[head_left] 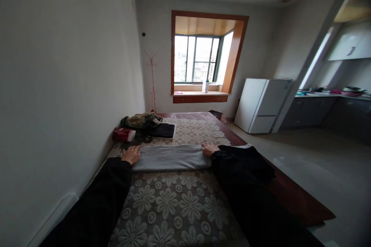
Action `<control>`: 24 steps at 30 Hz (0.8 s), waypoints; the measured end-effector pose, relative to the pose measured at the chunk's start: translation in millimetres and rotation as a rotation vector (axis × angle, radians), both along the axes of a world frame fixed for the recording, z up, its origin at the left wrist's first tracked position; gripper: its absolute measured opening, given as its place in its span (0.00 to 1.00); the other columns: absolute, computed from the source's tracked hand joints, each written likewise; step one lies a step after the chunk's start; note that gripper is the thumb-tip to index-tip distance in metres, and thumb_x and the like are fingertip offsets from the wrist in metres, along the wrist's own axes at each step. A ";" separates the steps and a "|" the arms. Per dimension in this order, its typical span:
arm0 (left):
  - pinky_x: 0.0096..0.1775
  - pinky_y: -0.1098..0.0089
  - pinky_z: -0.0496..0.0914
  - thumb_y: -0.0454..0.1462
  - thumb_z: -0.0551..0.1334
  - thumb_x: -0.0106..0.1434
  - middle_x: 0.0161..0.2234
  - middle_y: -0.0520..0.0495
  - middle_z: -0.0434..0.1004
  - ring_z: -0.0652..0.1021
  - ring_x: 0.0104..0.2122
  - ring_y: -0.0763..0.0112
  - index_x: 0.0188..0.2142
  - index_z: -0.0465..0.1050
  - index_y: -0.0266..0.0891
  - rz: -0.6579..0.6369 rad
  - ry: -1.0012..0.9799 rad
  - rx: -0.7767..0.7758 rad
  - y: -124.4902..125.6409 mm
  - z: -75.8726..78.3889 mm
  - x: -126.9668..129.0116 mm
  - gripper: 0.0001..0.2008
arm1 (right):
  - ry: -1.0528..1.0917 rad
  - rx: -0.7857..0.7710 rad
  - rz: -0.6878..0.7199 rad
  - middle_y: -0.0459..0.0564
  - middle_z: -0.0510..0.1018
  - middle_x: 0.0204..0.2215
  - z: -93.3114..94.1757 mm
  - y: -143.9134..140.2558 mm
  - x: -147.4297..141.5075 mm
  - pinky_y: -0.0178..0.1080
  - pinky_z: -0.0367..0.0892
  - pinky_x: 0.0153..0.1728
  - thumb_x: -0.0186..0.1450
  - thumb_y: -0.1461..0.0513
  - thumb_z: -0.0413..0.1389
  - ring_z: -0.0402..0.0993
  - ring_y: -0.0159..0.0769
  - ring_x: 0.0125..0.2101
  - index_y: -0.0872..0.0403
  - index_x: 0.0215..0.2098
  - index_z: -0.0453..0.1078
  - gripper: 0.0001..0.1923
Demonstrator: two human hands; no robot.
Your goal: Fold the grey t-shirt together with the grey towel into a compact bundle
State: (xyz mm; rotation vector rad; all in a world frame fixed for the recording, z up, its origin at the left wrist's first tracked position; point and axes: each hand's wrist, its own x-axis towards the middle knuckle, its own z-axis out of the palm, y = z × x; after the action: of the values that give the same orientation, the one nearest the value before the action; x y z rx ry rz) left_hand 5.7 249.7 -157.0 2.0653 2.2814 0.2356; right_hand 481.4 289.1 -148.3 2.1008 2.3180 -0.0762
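White walls, wood-framed window (198, 58), white fridge (262, 105).

One view only, head-worn. The camera stood at the near end of the bench (292, 197), looking forward and slightly down along its length toward the window (199, 60) in the far wall. The bench's near half lay close beneath the lens; the window lay well beyond its far end. Wide lens; edges bowed.

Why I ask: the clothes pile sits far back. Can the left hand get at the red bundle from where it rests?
Probably yes, with a stretch. The left hand rests on the grey cloth; the red bundle lies just beyond it along the wall, nothing between.
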 end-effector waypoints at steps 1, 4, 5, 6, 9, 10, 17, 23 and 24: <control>0.63 0.41 0.56 0.48 0.59 0.68 0.63 0.41 0.66 0.66 0.63 0.52 0.61 0.65 0.42 0.001 0.011 0.012 1.0 5.2 -1.5 0.25 | 0.003 0.002 -0.017 0.56 0.68 0.61 3.9 3.4 1.0 0.59 0.56 0.61 0.71 0.49 0.53 0.65 0.49 0.59 0.51 0.61 0.66 0.25; 0.62 0.43 0.57 0.43 0.61 0.67 0.57 0.43 0.73 0.70 0.58 0.55 0.54 0.71 0.41 -0.004 0.041 0.054 1.9 20.4 -4.4 0.18 | 0.016 0.032 -0.039 0.55 0.73 0.56 15.2 9.6 2.8 0.57 0.58 0.58 0.69 0.53 0.56 0.68 0.49 0.56 0.52 0.57 0.70 0.21; 0.62 0.44 0.57 0.39 0.61 0.66 0.55 0.43 0.74 0.70 0.58 0.55 0.52 0.73 0.42 -0.013 0.048 0.070 1.1 24.8 -5.0 0.15 | 0.022 0.052 -0.034 0.56 0.74 0.54 18.5 10.0 3.1 0.56 0.57 0.58 0.68 0.56 0.56 0.68 0.50 0.55 0.52 0.55 0.72 0.18; 0.62 0.45 0.55 0.36 0.60 0.65 0.53 0.44 0.76 0.71 0.57 0.56 0.50 0.74 0.42 -0.023 0.053 0.088 -0.1 28.8 -5.2 0.14 | 0.029 0.077 -0.022 0.57 0.75 0.52 21.5 9.7 3.3 0.55 0.56 0.57 0.66 0.59 0.57 0.67 0.51 0.55 0.52 0.52 0.74 0.17; 0.61 0.50 0.55 0.32 0.60 0.60 0.48 0.44 0.79 0.73 0.53 0.57 0.44 0.77 0.43 -0.043 0.065 0.145 -6.6 41.5 -4.8 0.13 | 0.052 0.179 0.030 0.57 0.76 0.50 31.9 3.3 4.9 0.52 0.51 0.55 0.61 0.64 0.55 0.66 0.52 0.55 0.51 0.48 0.77 0.18; 0.60 0.52 0.57 0.33 0.60 0.59 0.47 0.44 0.80 0.74 0.52 0.58 0.43 0.77 0.43 -0.047 0.068 0.163 -10.0 46.8 -4.0 0.13 | 0.061 0.215 0.050 0.57 0.76 0.50 36.3 -1.1 5.9 0.51 0.51 0.55 0.60 0.65 0.55 0.65 0.51 0.55 0.51 0.48 0.76 0.18; 0.56 0.59 0.62 0.35 0.56 0.58 0.41 0.44 0.80 0.75 0.48 0.57 0.41 0.79 0.43 -0.063 0.079 0.322 -78.9 86.1 11.2 0.15 | 0.097 0.427 0.259 0.53 0.77 0.47 59.7 -86.2 24.3 0.48 0.48 0.56 0.63 0.65 0.53 0.65 0.46 0.53 0.52 0.45 0.72 0.13; 0.59 0.55 0.60 0.33 0.54 0.57 0.41 0.44 0.82 0.77 0.47 0.56 0.37 0.81 0.43 0.021 0.058 0.326 -183.5 85.5 14.6 0.16 | 0.120 0.494 0.469 0.50 0.78 0.39 49.8 -184.1 45.4 0.48 0.52 0.53 0.60 0.67 0.53 0.70 0.45 0.44 0.51 0.39 0.70 0.10; 0.60 0.53 0.59 0.33 0.54 0.56 0.42 0.45 0.82 0.78 0.47 0.56 0.36 0.81 0.44 0.044 0.049 0.262 -196.4 84.2 11.7 0.16 | 0.130 0.443 0.477 0.49 0.78 0.38 49.9 -194.4 48.6 0.47 0.54 0.52 0.59 0.68 0.53 0.71 0.44 0.44 0.51 0.39 0.70 0.11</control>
State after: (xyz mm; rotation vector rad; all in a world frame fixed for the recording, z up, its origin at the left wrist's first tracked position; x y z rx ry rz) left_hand 17.4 53.3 -72.8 2.1593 2.4429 0.5181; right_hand 530.0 94.7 -98.4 1.6436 3.0791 0.3446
